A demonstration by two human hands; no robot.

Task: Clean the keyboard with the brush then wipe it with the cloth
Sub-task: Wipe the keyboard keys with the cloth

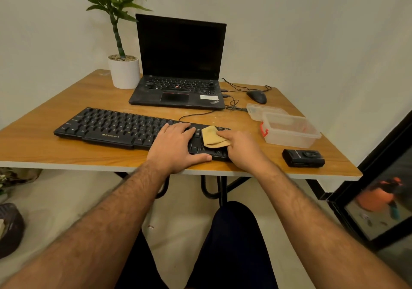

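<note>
Left hand (176, 146) flat, fingers straight, pressing the right part of the black keyboard (124, 128), thumb along its near edge. Right hand (243, 148) pinches a tan cloth (213, 138) lying on the keyboard's right-end keys. Keyboard sits near the wooden table's (55, 155) front edge. Behind: open laptop (178, 65), screen dark.

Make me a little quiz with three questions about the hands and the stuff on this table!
1. True or false: the right hand holds a tan cloth on the keyboard.
2. The left hand rests on: A) the laptop B) the keyboard C) the mouse
3. Fill in: the clear plastic box has a ___ latch.

Key: 1 true; 2 B; 3 red.
</note>
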